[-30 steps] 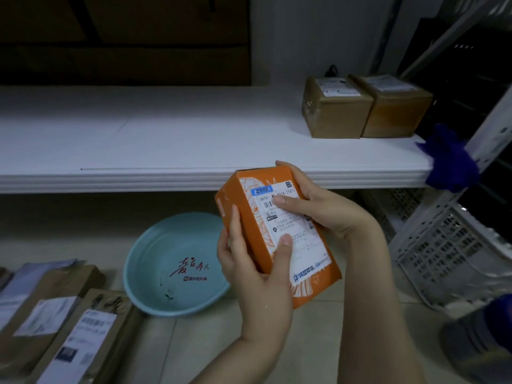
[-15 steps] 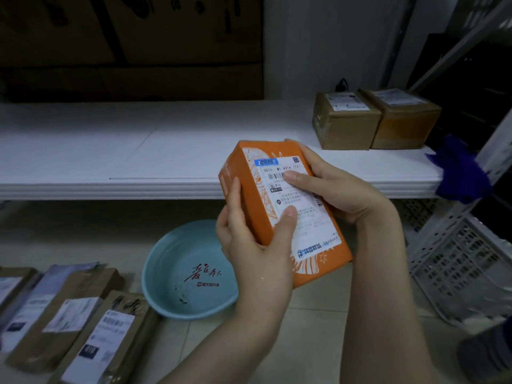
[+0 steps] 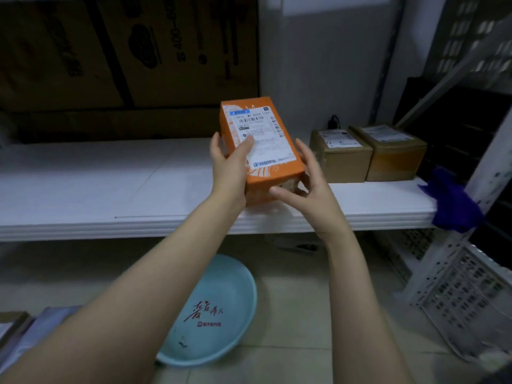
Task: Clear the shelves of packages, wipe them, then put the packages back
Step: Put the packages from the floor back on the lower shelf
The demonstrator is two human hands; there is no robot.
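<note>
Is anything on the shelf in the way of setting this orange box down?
Nothing visible does. The shelf beneath the orange box is bare, and the two brown boxes stand further right, past the right hand.

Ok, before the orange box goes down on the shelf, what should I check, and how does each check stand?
1. Grip: left hand and right hand both hold the orange box: ok.
2. Room on the shelf left of the brown box: ok.
3. Label faces up: ok.
4. Box bottom touching the shelf: cannot tell.
5. Shelf dry: cannot tell.
6. Blue cloth at the shelf's right end, apart from the box: ok.
</note>
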